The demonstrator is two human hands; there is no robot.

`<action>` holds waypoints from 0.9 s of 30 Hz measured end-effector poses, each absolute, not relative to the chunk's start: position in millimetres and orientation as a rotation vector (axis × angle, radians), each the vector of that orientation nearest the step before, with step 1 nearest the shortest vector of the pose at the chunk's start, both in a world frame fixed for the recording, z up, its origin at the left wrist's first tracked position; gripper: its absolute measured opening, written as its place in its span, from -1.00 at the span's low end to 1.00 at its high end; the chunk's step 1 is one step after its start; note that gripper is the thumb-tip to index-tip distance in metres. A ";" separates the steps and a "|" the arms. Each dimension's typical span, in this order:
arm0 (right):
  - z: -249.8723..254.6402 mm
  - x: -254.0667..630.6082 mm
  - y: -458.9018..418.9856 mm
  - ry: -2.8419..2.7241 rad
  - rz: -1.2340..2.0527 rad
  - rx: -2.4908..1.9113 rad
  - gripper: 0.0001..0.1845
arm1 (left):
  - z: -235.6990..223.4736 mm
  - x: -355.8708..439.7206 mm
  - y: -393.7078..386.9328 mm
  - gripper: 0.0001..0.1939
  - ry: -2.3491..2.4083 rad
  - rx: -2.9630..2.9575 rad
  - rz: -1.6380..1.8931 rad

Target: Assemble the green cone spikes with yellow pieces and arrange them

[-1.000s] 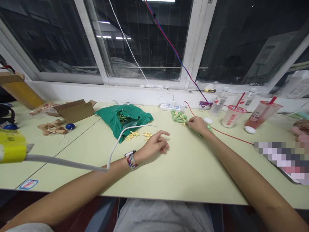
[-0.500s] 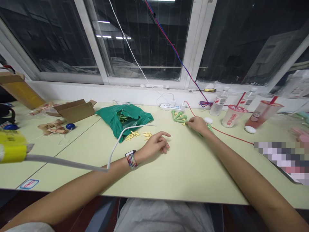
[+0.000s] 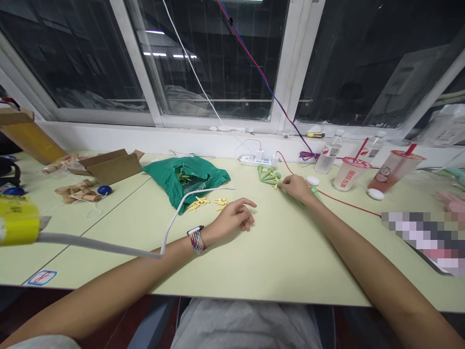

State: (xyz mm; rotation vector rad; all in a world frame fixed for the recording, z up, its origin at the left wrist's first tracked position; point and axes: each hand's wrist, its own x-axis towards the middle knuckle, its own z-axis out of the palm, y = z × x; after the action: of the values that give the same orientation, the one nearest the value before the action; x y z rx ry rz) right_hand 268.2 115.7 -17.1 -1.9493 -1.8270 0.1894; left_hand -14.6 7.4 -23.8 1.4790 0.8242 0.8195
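Observation:
My left hand (image 3: 234,216) rests on the pale green table (image 3: 283,252), fingers loosely curled with the forefinger out, and holds nothing. Small yellow pieces (image 3: 203,202) lie just left of it, in front of a green plastic bag (image 3: 187,177). My right hand (image 3: 297,187) reaches further back, fingers pinched at a small yellow piece beside a cluster of green cone-shaped parts (image 3: 269,175). A green part shows under that wrist. A beaded watch band (image 3: 198,240) is on my left wrist.
A white power strip (image 3: 256,161) and red wire lie behind the cones. Two cups with red straws (image 3: 348,173) and a water bottle (image 3: 327,156) stand at right. Cardboard box (image 3: 109,165) and brown rolls sit at left. A white cable (image 3: 174,213) crosses the foreground.

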 end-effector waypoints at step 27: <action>-25.6 285.5 58.3 -2.292 -0.536 -1.723 -0.62 | -25.8 -14.9 7.5 -0.75 0.821 1.622 0.784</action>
State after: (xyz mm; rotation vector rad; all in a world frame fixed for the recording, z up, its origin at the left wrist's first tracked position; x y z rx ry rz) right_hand 285.5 58.3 -25.6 -1.7227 -2.2918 -0.5360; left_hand -14.9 7.5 -25.8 1.6218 0.8211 0.7844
